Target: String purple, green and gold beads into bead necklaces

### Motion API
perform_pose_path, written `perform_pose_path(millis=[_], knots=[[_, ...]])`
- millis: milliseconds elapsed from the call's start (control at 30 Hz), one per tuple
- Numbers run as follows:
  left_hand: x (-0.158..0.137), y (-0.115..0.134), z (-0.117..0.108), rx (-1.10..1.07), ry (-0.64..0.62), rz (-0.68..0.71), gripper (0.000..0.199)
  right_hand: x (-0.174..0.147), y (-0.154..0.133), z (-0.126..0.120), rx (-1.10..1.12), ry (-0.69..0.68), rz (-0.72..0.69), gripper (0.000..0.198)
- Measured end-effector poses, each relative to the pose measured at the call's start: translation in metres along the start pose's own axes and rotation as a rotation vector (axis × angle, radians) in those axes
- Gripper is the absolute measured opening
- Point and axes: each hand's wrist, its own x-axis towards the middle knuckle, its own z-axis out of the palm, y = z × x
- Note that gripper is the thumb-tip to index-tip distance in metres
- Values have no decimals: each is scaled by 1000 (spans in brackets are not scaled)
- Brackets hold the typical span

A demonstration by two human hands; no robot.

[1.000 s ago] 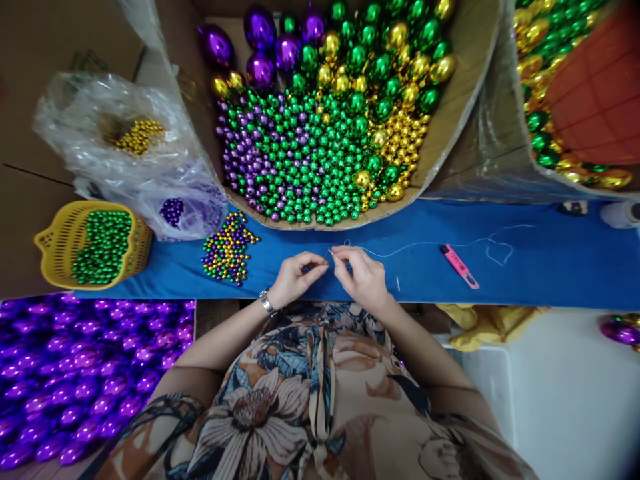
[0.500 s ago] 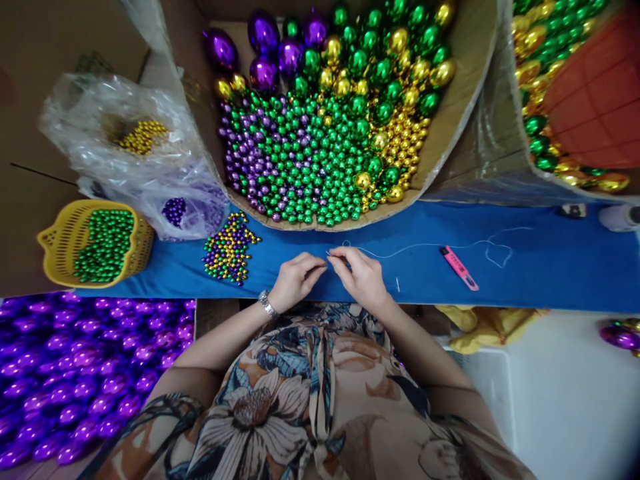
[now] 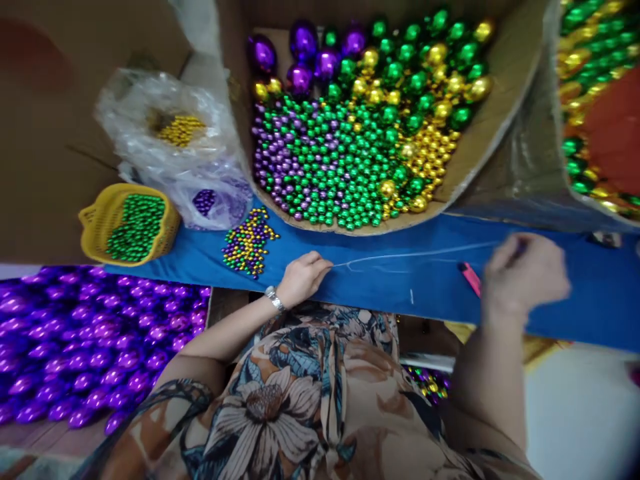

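A thin white thread (image 3: 400, 255) runs across the blue cloth between my two hands. My left hand (image 3: 301, 279), with a metal watch on its wrist, pinches one end between thumb and fingertips. Out to the right, my right hand (image 3: 527, 273) is closed on the other part of the thread; it is blurred, and its fingertips are partly hidden. A pink box cutter (image 3: 470, 279) lies beside the right wrist, partly covered by the hand. To the left of my left hand lies a small pile of green, gold and purple beads (image 3: 249, 243).
A large cardboard box (image 3: 345, 230) of green, purple and gold beads and balls stands behind the hands. At the left are a yellow basket (image 3: 90, 233) of green beads and plastic bags (image 3: 130, 127) of beads. Shiny purple balls (image 3: 100, 347) fill the lower left.
My right hand has moved far to the right from beside my left hand, drawing the thread out between them. My left hand stays nearly in place. The view has shifted left.
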Motion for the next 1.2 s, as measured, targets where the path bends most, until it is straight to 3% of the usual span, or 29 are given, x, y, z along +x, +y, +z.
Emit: perform_pose_path(millis=[33, 100, 167, 233, 333, 467, 633, 800, 867, 1033, 1100, 1200], knots=[[-1, 1, 1, 15, -23, -3, 25, 1, -1, -2, -20, 41, -74, 42], [-2, 2, 1, 38, -77, 2, 26, -9, -23, -7, 116, -18, -310, 47], [-2, 3, 1, 35, -117, 4, 27, -34, -61, -11, 322, -116, -692, 40], [-4, 2, -2, -18, -114, -10, 24, -61, -100, -10, 381, -273, -1072, 32], [-10, -1, -7, -163, -68, -92, 26, -89, -140, 2, 362, -350, -1274, 23], [-22, -7, -20, -195, -123, -173, 46, -94, -155, 23, 404, -424, -1420, 17], [-42, -20, -39, 119, -213, -142, 28, -89, -155, 39, 392, -520, -1456, 25], [-59, -33, -44, 64, -135, -166, 29, -98, -171, 50, 549, -665, -1474, 26], [-63, -36, -44, 11, -43, -181, 27, -106, -181, 56, 629, -703, -1441, 28], [-80, -52, -48, 70, 441, -428, 23, -125, -202, 68, 659, -883, -1257, 38], [-88, -61, -47, 140, 510, -497, 22, -132, -210, 71, 591, -931, -1219, 39], [-98, -71, -41, 183, 500, -520, 20, -141, -220, 74, 512, -957, -1214, 39]])
